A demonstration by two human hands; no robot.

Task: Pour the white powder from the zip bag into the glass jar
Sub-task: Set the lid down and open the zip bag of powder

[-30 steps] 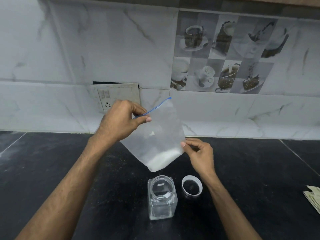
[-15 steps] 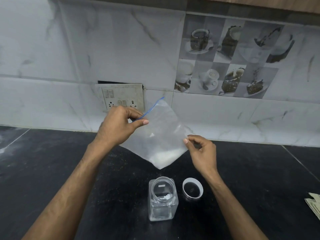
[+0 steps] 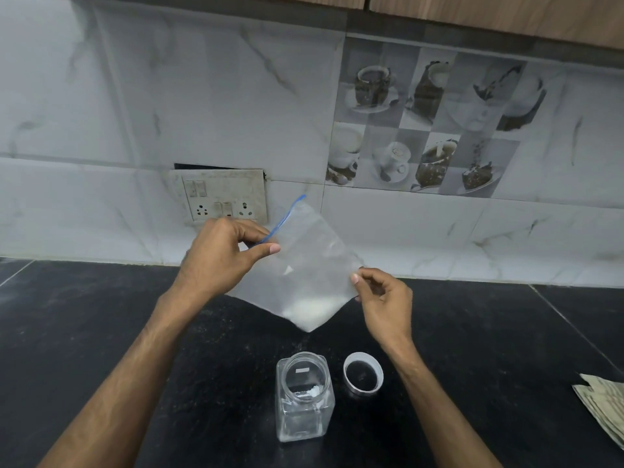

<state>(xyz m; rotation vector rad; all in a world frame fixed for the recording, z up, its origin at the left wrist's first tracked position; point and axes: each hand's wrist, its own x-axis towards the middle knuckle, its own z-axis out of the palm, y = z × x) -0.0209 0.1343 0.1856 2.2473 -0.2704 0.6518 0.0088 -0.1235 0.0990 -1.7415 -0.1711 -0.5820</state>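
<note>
A clear zip bag (image 3: 309,261) with a blue seal strip hangs tilted above the black counter, one corner pointing down. White powder (image 3: 312,309) sits in that low corner. My left hand (image 3: 223,258) pinches the bag near the blue strip at its upper left. My right hand (image 3: 385,298) pinches the bag's right corner. Below the bag stands an open square glass jar (image 3: 304,396), upright, with a little white powder inside. The bag's low corner is above the jar's mouth, apart from it.
The jar's round lid (image 3: 363,372) lies upside down on the counter just right of the jar. Folded paper (image 3: 604,405) lies at the right edge. A switch and socket plate (image 3: 223,197) is on the tiled wall behind my left hand.
The bag has tilted a little, its right corner lifted higher by my right hand. Both hands keep their grip. The view has shifted slightly upward.
</note>
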